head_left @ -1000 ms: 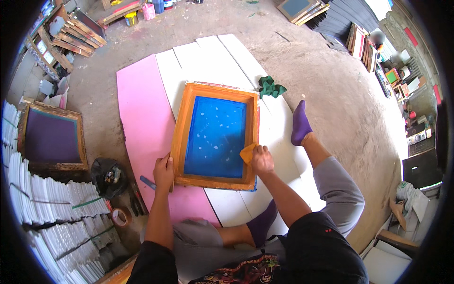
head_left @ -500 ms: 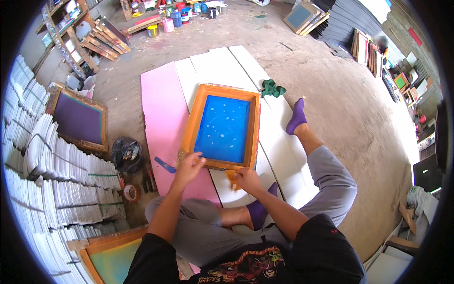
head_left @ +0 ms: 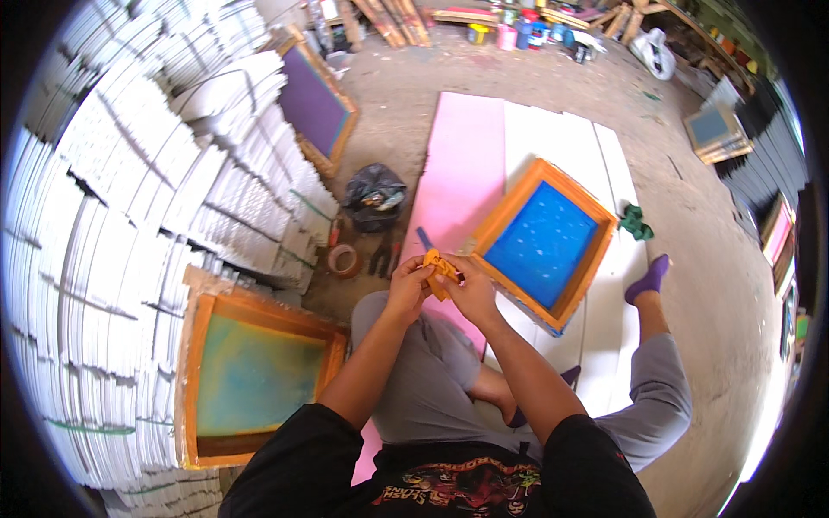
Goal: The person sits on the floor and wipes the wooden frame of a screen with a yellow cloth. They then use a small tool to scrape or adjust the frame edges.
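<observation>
Both my hands are closed on a crumpled orange-yellow cloth (head_left: 440, 273) above my lap: my left hand (head_left: 411, 290) pinches one side, my right hand (head_left: 472, 295) the other. Right of my hands lies a wooden screen printing frame (head_left: 596, 207) with blue mesh (head_left: 542, 246) dotted with pale spots. Its near left corner is close to my right hand. Just beyond the cloth, a blue strip-like tool (head_left: 422, 236) rests on the pink board (head_left: 458, 164), partly hidden by the hands.
A second wooden frame with yellow-green mesh (head_left: 259, 371) stands at my left, before tall stacks of white sheets (head_left: 129, 285). A black bag (head_left: 375, 197) and a tape roll (head_left: 344, 261) lie on the floor. A green cloth (head_left: 635, 223) sits by my purple-socked foot (head_left: 649, 278).
My view has swung left. My left hand has come over to the orange cloth, which both hands now hold, left of the blue-meshed frame instead of at its near edge.
</observation>
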### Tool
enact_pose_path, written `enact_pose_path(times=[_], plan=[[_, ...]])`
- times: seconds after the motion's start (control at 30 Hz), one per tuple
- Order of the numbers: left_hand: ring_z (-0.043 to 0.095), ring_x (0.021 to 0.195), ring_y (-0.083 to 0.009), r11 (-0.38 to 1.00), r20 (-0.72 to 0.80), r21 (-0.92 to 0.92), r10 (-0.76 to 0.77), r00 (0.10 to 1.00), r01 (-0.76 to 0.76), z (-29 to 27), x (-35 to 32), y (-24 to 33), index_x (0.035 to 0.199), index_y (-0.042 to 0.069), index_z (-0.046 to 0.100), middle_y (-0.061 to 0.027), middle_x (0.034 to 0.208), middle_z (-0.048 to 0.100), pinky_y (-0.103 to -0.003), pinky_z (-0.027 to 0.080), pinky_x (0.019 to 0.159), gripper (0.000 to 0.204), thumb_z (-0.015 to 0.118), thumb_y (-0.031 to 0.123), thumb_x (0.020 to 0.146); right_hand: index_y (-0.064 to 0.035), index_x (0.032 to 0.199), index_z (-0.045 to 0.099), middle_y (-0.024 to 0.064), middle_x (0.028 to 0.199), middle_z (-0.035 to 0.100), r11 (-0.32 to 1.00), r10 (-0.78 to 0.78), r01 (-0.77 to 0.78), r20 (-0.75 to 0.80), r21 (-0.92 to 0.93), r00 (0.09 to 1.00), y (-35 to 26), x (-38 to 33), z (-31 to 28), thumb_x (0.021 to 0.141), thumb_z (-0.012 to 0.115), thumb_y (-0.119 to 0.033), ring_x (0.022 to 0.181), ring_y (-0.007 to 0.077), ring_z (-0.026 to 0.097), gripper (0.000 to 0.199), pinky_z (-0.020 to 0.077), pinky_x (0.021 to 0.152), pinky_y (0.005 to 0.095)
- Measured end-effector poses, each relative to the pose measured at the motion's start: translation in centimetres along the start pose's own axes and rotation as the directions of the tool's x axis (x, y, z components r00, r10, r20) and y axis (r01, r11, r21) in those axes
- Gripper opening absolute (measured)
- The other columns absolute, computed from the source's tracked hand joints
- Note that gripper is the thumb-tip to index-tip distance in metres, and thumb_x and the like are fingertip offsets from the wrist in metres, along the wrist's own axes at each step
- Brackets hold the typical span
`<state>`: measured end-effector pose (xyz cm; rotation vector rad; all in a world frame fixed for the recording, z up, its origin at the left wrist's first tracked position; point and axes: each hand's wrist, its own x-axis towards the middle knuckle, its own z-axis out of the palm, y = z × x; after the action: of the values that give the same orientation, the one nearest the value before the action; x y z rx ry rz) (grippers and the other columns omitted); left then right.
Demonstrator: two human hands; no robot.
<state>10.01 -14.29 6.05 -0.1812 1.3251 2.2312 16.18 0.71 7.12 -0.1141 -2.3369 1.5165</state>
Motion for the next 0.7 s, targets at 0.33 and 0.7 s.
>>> enact_pose_path(times=[0.33,0.7], plan=[[0.07,0.08,-0.0131,0.957,-0.337,0.248,0.233,0.912,-0.152,-7.6,-0.6,5.1,0.115,0.0,0.074,-0.0048,0.095,0.073,-0.028,0.058,0.065,0.021,0.073,0.016,0.1,-0.0018,0.113,0.073,0.0223,0.113,0.073,0.991,0.097,-0.116,0.252,0.062,0.963,0.2,6.4,11.3,0.085,0.068,0.0,0.105,0.0363,0.073,0.029,0.0566,0.09,0.0407],[0.07,0.09,-0.0191,0.933,-0.681,0.252,0.359,0.638,-0.257,-16.3,5.2,4.1,0.11,-0.003,0.072,-0.0096,0.103,0.071,-0.034,0.061,0.075,0.016,0.072,0.009,0.1,-0.0036,0.127,0.071,0.0185,0.121,0.075,0.97,0.131,-0.205,0.434,0.128,0.891,1.9,10.7,22.3,0.091,0.071,-0.006,0.114,0.0322,0.073,0.037,0.056,0.098,0.0391]])
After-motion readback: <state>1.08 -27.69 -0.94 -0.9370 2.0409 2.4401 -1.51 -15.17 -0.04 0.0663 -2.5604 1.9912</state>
